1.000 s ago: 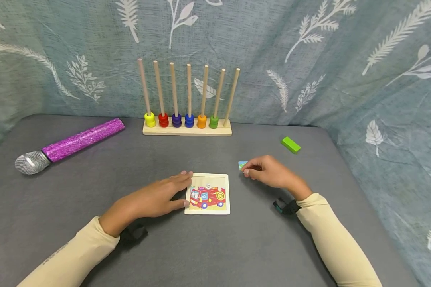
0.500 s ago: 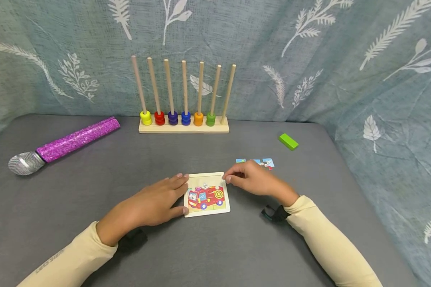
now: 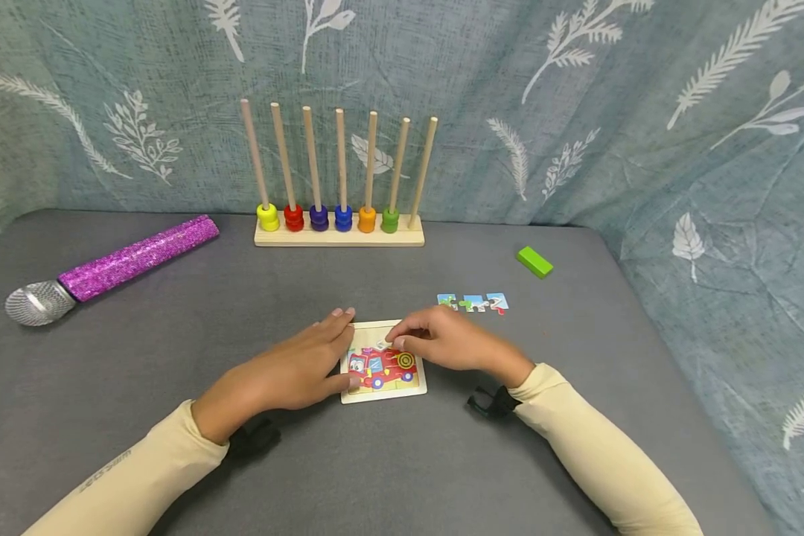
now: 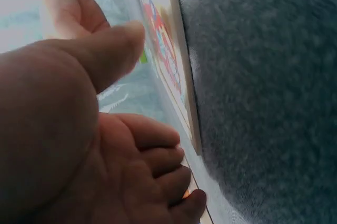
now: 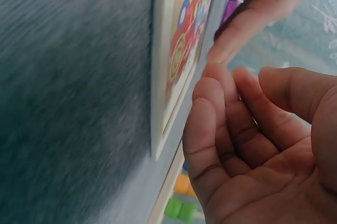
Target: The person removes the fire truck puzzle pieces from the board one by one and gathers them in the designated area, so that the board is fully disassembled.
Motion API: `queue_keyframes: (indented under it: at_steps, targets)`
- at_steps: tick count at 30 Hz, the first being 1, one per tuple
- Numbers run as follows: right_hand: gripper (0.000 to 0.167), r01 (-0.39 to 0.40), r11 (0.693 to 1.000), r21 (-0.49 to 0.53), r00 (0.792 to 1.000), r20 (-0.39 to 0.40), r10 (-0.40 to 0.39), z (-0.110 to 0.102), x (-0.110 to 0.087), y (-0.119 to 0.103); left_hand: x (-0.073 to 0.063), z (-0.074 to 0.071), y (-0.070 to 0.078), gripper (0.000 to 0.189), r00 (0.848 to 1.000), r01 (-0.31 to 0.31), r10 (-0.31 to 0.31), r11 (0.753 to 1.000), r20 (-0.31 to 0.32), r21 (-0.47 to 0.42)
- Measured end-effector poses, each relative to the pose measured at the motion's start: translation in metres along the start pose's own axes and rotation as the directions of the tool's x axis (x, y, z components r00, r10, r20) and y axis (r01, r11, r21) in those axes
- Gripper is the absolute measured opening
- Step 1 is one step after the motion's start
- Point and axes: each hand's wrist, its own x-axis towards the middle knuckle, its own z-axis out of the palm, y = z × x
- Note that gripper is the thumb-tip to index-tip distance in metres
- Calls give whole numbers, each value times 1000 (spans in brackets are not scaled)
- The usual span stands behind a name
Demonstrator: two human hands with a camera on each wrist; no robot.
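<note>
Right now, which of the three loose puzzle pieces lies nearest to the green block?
The right-end piece in the head view, with red at its lower edge; the middle piece and left piece lie farther from the green block.

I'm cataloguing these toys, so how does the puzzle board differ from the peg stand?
The puzzle board lies flat, while the peg stand has seven rods rising from its base. The board shows a red truck picture; the stand carries coloured rings. The left hand and right hand are at the board, while neither is near the stand. They share a pale, wood-like finish, and both sit on the grey table.
</note>
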Motion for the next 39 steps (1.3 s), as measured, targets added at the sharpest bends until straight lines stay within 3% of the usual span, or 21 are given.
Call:
queue_keyframes:
  at_steps: [10,18,33,39]
  targets:
    - [19,-42,999,23,999,-2,42,10,13,-8,4,5,-6,84,999,12,-11,1000,49,-10]
    - [20,-30,1000,-10,999,17,30,13,16,-8,6,1,-5,81,1000,-6,7,1000,23,-25]
    - [21,-31,999,42,998,58,29,16,19,-6,10,2,-3,81,999,37,-36,998,5,-45]
    - [22,-16,995,99,994,108,6,16,19,-6,9,3,-6,80,1000,18,-19,999,-18,-47]
